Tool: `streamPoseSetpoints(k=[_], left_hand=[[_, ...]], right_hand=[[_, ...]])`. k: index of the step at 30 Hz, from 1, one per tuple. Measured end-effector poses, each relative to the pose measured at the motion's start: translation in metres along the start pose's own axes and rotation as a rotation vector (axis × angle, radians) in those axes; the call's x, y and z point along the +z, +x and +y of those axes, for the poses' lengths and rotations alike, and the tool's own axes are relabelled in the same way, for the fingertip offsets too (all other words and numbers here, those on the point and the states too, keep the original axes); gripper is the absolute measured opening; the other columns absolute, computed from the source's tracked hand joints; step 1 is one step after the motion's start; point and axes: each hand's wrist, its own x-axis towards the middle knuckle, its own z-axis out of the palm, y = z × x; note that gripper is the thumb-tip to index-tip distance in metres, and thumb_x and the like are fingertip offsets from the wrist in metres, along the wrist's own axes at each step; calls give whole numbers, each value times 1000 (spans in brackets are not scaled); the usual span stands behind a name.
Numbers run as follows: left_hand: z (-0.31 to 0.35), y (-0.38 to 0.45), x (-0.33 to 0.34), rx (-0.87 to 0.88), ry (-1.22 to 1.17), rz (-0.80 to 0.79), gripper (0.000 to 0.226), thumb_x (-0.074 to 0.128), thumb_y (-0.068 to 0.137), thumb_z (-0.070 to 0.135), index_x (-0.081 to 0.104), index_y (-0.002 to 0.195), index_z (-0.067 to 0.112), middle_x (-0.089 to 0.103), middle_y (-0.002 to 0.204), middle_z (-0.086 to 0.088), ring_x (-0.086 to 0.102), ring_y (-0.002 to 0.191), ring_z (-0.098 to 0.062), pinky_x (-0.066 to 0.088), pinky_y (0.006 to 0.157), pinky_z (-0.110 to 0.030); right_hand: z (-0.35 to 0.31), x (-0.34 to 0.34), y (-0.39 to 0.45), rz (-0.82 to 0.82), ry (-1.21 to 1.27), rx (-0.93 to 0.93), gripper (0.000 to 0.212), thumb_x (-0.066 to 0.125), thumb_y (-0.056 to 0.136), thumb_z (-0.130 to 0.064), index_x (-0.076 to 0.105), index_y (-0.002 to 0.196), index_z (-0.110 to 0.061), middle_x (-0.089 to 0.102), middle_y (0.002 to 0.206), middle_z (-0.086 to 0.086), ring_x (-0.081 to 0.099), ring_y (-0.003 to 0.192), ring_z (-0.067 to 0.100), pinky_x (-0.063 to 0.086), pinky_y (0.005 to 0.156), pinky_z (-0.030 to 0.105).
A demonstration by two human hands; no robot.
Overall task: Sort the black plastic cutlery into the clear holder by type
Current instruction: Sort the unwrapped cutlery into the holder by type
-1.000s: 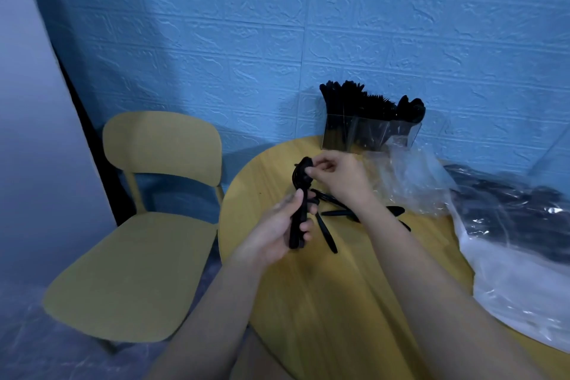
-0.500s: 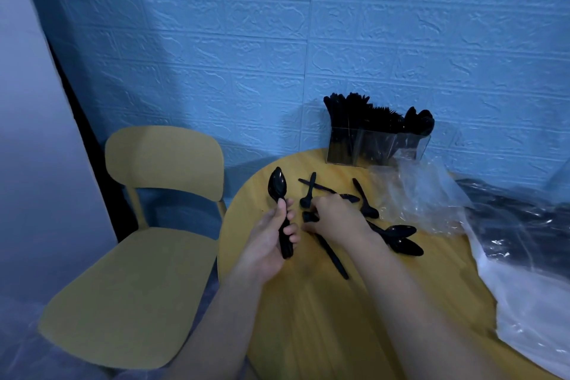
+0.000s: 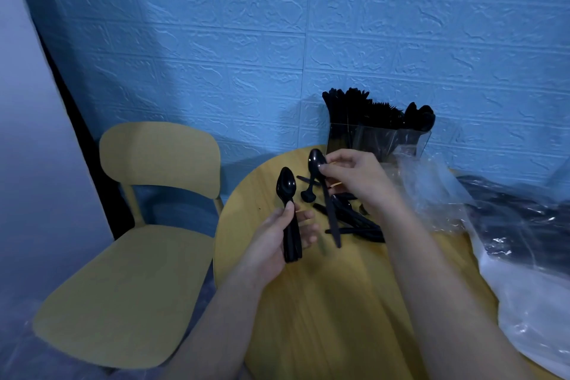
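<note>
My left hand grips a small stack of black spoons by the handles, bowls pointing up. My right hand pinches another black spoon near its bowl, lifted above the round wooden table, handle hanging down. Loose black cutlery lies in a small heap on the table under my right hand. The clear holder stands at the table's far edge against the wall, filled with black cutlery in separate sections.
A yellow chair stands left of the table. Crumpled clear plastic lies right of the heap. A large plastic bag with dark contents covers the table's right side. A blue brick-pattern wall is right behind the holder.
My right hand came down to the heap on the table, then rose again holding a single spoon. My left hand kept hold of its spoons.
</note>
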Motion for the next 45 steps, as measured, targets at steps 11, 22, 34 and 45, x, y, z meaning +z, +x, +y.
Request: streamPoseSetpoints(k=[11, 22, 34, 45], left_hand=[[-2, 3, -2, -7, -5, -130, 25, 44, 98, 31, 50, 113, 12, 57, 75, -1, 42, 49, -9, 44, 49, -23], [-6, 5, -5, -78, 73, -179, 13, 49, 96, 27, 54, 96, 15, 42, 65, 4, 37, 49, -7, 40, 47, -21], [-5, 4, -4, -106, 111, -146, 19, 51, 94, 32, 51, 98, 14, 42, 65, 3, 37, 50, -8, 40, 48, -21], [-4, 4, -3, -85, 59, -59, 14, 53, 93, 24, 54, 100, 13, 62, 72, -1, 62, 65, -16, 52, 58, -28]], right_hand=[[28, 31, 7, 107, -369, -79, 10, 66, 86, -23, 62, 89, -14, 58, 74, -6, 54, 70, 9, 38, 55, 12], [24, -51, -17, 128, -929, 132, 29, 60, 90, -40, 64, 100, -13, 63, 93, 2, 58, 85, 17, 47, 71, 30], [34, -83, -20, -76, -891, 476, 10, 66, 88, -14, 66, 91, -5, 71, 83, 11, 71, 75, 18, 58, 69, 28], [-1, -81, -27, -80, -430, -115, 16, 61, 91, -13, 71, 90, -26, 68, 90, -10, 62, 76, 4, 51, 67, 16]])
